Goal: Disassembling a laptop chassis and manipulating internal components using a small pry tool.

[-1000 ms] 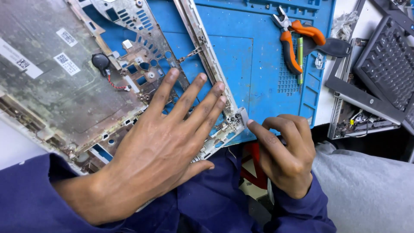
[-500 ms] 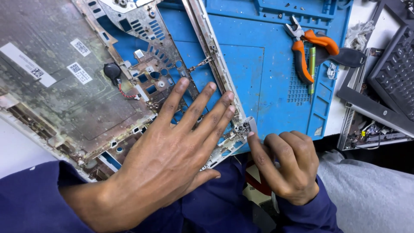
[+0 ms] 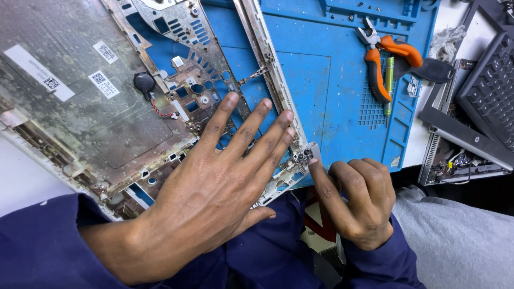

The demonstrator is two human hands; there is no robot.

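A stripped, dirty laptop chassis (image 3: 80, 101) lies upside down on a blue work mat (image 3: 326, 80). My left hand (image 3: 214, 182) lies flat on its near right part, fingers spread, pressing it down. My right hand (image 3: 356, 200) is curled just off the chassis's near right corner. Its index fingertip touches the small metal hinge bracket (image 3: 308, 155) at that corner. Whether anything sits inside the right fist is hidden. A round black coin cell (image 3: 143, 82) with red and black wires sits on the chassis.
Orange-handled pliers (image 3: 383, 64) and a thin green tool (image 3: 389, 80) lie on the mat's right side. Beyond the mat's right edge stand a black keyboard part (image 3: 490, 85) and other laptop parts (image 3: 455, 160). My blue sleeves and grey trousers fill the bottom.
The view has shifted slightly. My right hand has moved a little towards the corner bracket, its index finger now on it. My left hand stays flat on the chassis.
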